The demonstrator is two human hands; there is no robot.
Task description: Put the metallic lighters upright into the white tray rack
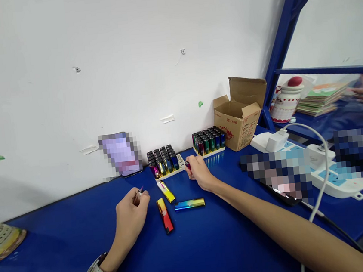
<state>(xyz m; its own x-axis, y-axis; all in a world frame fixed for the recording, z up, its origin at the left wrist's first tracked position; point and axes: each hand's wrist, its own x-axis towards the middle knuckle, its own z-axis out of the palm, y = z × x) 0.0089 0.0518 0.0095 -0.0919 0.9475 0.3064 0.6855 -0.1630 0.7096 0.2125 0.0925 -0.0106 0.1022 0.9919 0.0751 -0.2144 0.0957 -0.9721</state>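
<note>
Left hand (131, 212): fingertips pinched together on a small lighter head (140, 192)
Right hand (200, 174): fingers closed firmly around a dark lighter (187, 165)
Between them: three loose lighters (165, 191) on the blue table (67, 256), just before a white lighter tray (180, 163)

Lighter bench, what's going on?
A person works at a blue table. The left hand pinches a small pink-tipped piece; the right hand grips a dark lighter beside a white tray of upright lighters. Three loose lighters lie between the hands: yellow, red, blue.
</note>
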